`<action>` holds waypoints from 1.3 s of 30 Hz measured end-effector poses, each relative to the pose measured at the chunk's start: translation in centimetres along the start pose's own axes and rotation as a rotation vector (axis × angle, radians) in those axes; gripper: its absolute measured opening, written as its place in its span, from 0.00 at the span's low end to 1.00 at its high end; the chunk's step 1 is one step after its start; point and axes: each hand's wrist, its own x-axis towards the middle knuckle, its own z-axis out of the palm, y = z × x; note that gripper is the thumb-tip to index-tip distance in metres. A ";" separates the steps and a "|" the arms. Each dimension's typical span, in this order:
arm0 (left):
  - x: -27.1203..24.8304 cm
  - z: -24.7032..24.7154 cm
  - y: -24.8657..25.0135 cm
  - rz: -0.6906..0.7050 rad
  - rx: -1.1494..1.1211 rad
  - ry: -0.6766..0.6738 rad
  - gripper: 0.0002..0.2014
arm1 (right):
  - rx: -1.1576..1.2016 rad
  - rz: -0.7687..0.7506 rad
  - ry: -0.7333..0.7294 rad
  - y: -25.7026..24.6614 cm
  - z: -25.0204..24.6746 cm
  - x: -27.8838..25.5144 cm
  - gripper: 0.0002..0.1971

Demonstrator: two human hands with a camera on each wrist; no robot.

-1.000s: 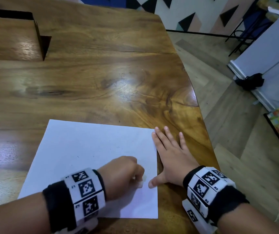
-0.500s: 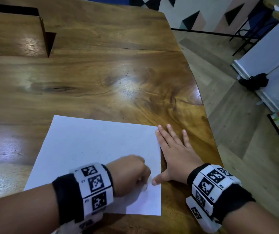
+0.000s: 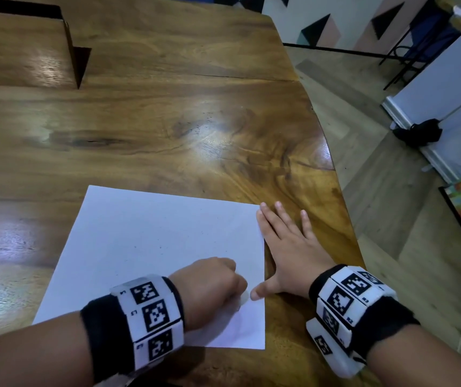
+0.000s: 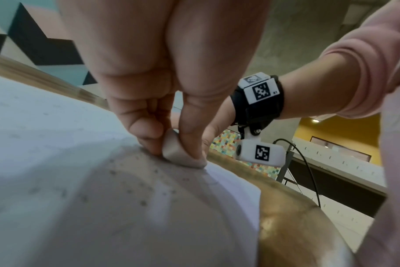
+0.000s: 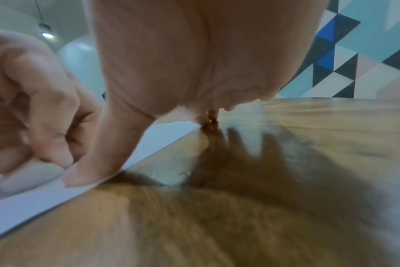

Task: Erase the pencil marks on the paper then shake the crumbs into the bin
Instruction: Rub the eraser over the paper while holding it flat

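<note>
Fingers (image 4: pixel 149 130) of the left hand (image 3: pixel 209 286) curl around a white eraser (image 4: pixel 180 155), pinching it against the paper (image 3: pixel 151 241) near the sheet's right edge. Dark crumbs (image 4: pixel 149 184) speckle the sheet beside it. The right hand (image 3: pixel 288 247) lies flat, fingers straight and spread, thumb on the paper's edge, palm on the wooden table (image 3: pixel 167 107).

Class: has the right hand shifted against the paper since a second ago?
No. The right hand stays flat at the right edge of the paper, fingertips by its far corner, thumb resting on it.
</note>
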 end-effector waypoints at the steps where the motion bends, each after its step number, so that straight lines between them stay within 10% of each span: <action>1: 0.1 0.1 0.0 -0.003 -0.002 0.007 0.10 | 0.005 -0.017 0.015 0.0 0.0 -0.1 0.70; 7: 2.0 -1.6 -0.3 -0.068 -0.072 -0.006 0.07 | -0.028 -0.096 0.002 0.2 0.3 -0.5 0.71; 12: 6.3 -3.6 -1.1 -0.206 -0.081 0.256 0.08 | -0.063 -0.086 -0.030 0.2 0.6 -0.4 0.75; 21: 0.7 1.0 0.7 0.011 -0.058 -0.022 0.06 | -0.017 -0.074 -0.029 0.0 0.6 -0.4 0.75; 26: 5.7 -2.2 -0.3 -0.141 -0.004 0.174 0.08 | -0.017 -0.069 -0.038 0.0 0.5 -0.4 0.75; 33: -0.6 1.9 0.5 0.043 -0.088 -0.026 0.08 | -0.012 -0.065 -0.042 -0.1 0.6 -0.4 0.74; 39: 2.6 -0.2 -0.3 -0.012 -0.044 0.139 0.06 | -0.029 -0.064 -0.055 -0.2 0.5 -0.4 0.75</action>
